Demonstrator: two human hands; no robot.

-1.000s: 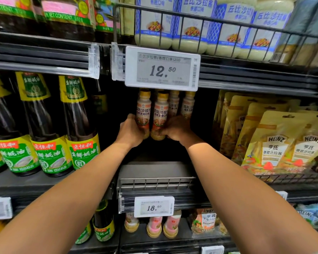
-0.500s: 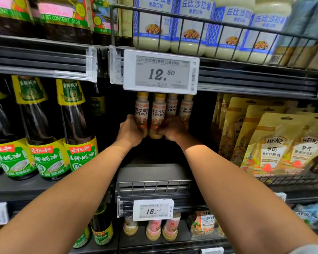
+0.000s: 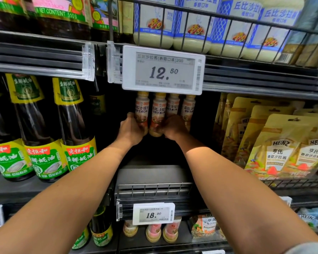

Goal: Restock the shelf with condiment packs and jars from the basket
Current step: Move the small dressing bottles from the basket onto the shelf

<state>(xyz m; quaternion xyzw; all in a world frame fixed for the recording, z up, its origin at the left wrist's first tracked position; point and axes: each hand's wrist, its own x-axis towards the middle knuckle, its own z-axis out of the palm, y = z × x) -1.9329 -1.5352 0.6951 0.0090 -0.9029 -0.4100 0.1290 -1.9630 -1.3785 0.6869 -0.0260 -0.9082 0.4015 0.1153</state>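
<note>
Far left on the middle shelf (image 3: 17, 187) stand tall dark oyster sauce bottles (image 3: 31, 125) with green and yellow labels, well apart from the hands. The left forearm runs up from the lower left corner, nearly straight, with the wrist level and the back of the hand toward the camera. The left grip (image 3: 131, 130) sits deep in the shelf bay, curled round the lower part of the first bottle (image 3: 142, 111) in a row of four small dressing bottles (image 3: 157, 114). Its thumb side presses the bottle's left flank and its fingertips are hidden behind.

The row stands upright at the back of the bay, just under the large price tag (image 3: 162, 70) reading 12.50, which hides the caps. The second bottle (image 3: 156, 123) shows between the two hands, its base a little lower than its neighbours' and touched on both sides.

The right grip (image 3: 174, 128) is curled in against the second bottle and the third bottle (image 3: 173, 107), covering the third one's base. Which of them it pinches cannot be told. The fourth bottle (image 3: 188, 109) stands just beside its knuckles. The right forearm comes in from the lower right, slanting up and inward.

Below the hands lies a grey metal tray (image 3: 152, 175) with a smaller price tag (image 3: 153, 214) reading 18.90. To the right lean tan Heinz pouches (image 3: 283, 147), and pale mayonnaise jars (image 3: 154, 24) stand on the shelf above.
</note>
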